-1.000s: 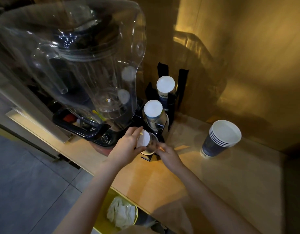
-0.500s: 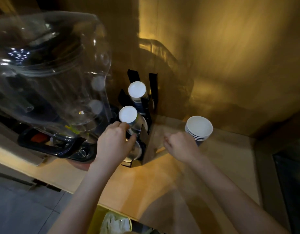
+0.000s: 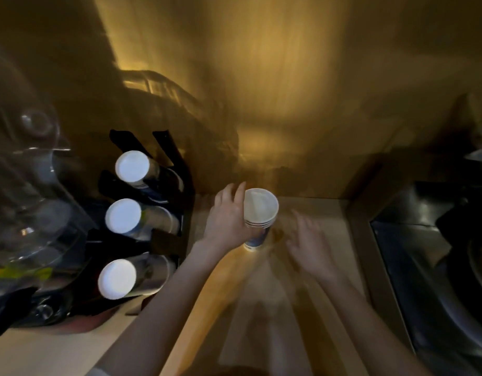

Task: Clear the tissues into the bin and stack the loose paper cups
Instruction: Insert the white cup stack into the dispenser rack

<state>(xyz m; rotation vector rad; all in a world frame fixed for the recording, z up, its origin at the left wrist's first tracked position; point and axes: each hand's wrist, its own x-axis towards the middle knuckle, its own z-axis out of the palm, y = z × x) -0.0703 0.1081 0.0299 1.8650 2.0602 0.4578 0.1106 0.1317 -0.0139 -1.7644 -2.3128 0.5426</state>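
A short stack of blue-and-white paper cups (image 3: 260, 213) stands on the wooden counter (image 3: 310, 308) near the back wall. My left hand (image 3: 229, 218) is wrapped around the stack's left side, fingers curled on it. To the right of the cups my right hand (image 3: 307, 245) hovers over the counter, blurred, with its fingers spread and nothing in it. A black cup dispenser rack (image 3: 177, 185) at the left holds three rows of cups with white ends (image 3: 123, 215) facing me. No tissues or bin are in view.
A large clear plastic jug (image 3: 25, 207) sits at the far left beside the rack. A dark metal sink or appliance (image 3: 438, 267) borders the counter on the right. A wooden wall (image 3: 288, 104) closes the back.
My left hand left the rack and moved right onto the cup stack. My right hand swung past the cups to their right side. The view turned right, so the bin dropped out of sight.
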